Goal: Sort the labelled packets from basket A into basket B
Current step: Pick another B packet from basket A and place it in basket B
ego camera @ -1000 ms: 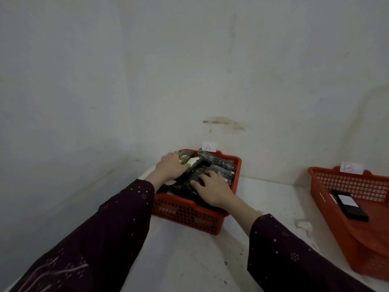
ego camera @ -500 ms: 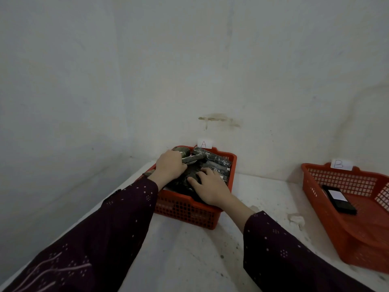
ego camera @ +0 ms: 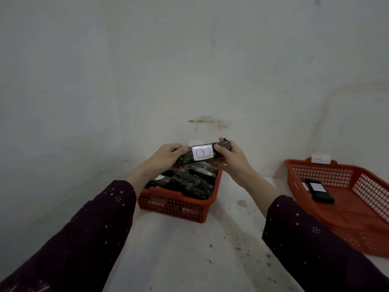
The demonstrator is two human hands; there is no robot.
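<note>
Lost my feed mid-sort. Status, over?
Left hand, right hand both grip one labelled packet above basket A. One dark packet in basket B. Nothing blocks the way.

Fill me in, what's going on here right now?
A person holds one dark packet above basket A with both hands: the left hand grips its left end, the right hand its right end, and its white label with a red mark faces the camera. The basket below is full of other packets. Basket B, off to the right, has one labelled packet lying in it.
</note>
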